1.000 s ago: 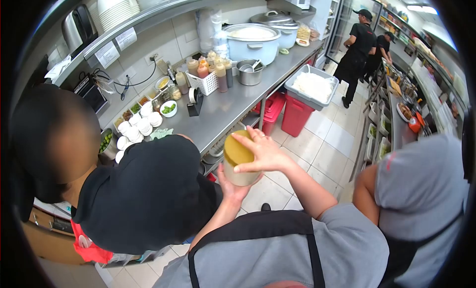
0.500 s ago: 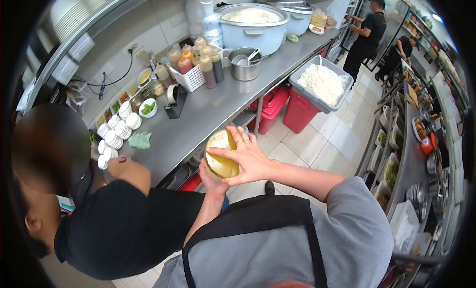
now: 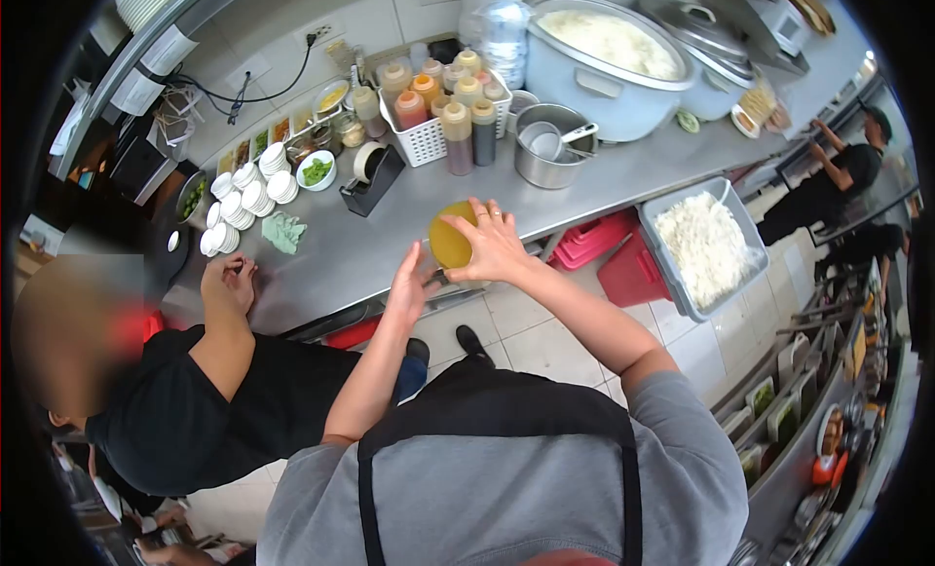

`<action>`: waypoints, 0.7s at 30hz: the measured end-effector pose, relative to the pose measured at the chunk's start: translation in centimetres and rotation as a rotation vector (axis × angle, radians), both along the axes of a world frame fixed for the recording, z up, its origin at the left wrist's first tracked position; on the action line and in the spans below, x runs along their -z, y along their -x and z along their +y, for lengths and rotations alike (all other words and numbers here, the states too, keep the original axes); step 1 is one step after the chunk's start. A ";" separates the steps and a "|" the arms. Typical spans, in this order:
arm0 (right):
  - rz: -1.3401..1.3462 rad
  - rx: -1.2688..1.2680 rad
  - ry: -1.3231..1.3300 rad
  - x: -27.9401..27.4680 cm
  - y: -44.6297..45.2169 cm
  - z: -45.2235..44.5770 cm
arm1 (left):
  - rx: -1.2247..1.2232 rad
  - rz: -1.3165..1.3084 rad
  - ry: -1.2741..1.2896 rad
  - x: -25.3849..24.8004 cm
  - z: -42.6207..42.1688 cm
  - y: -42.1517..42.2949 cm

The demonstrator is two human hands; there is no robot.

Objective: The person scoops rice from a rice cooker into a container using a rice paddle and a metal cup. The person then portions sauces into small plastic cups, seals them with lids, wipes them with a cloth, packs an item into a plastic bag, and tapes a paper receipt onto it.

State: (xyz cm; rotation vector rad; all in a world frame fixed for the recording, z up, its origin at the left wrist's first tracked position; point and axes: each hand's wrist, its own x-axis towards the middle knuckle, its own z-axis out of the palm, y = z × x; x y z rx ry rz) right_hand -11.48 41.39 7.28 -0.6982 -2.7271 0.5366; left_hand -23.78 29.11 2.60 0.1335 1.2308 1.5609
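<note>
A round tub [image 3: 449, 237] with yellow-green contents is at the front edge of the steel counter [image 3: 341, 249]. My right hand [image 3: 497, 243] grips it from the right, fingers curled around its far side and thumb across the near side. Just left of the tub, my left hand [image 3: 409, 282] has its fingers apart and holds nothing. Whether the tub's base rests on the counter is hidden.
A white basket of sauce bottles [image 3: 425, 142], a steel pot [image 3: 553, 162] and a large rice pot [image 3: 614, 64] line the counter. A grey bin of rice [image 3: 701, 245] stands right. A co-worker [image 3: 263, 400] is close on my left, a hand near stacked white cups [image 3: 234, 210].
Both hands and the tub have moved forward to the counter edge. My left hand has let go of the tub. The view has turned, and the co-worker's arm has shifted.
</note>
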 end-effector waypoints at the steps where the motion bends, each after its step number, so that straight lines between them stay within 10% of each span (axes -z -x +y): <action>1: -0.006 -0.028 -0.062 0.8 0.8 1.1 | -0.016 0.001 0.008 0.1 0.9 1.0; 9: 0.147 -0.373 0.070 4.7 1.5 9.5 | 0.756 1.705 -0.245 -4.0 9.1 6.0; 15: 0.081 -0.442 0.388 9.1 -0.4 12.3 | 1.449 1.961 -0.462 -5.4 12.6 7.1; 21: 0.048 -0.590 0.802 11.7 2.7 12.3 | 1.438 1.888 -0.634 -4.1 14.7 7.8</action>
